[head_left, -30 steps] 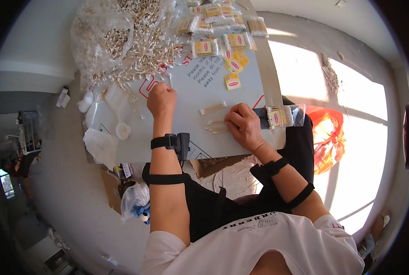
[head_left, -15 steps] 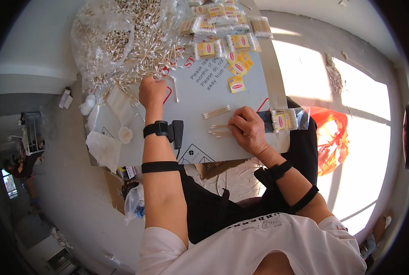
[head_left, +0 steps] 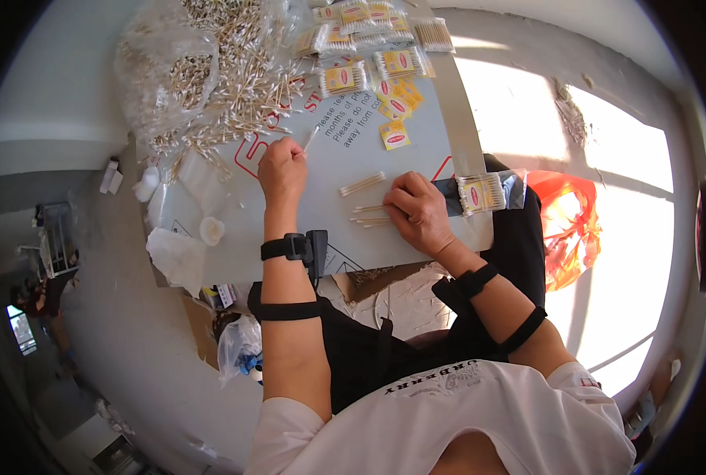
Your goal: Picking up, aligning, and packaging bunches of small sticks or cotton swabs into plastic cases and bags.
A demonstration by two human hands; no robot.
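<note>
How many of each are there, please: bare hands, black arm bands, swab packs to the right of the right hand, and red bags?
Left hand and right hand: 2
Black arm bands: 4
Swab pack there: 1
Red bag: 1
Total: 8

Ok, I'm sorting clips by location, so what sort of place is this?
Probably a makeshift workroom, though it could be a home: loose swabs, swab packets and yellow cards lie on one tabletop.
</note>
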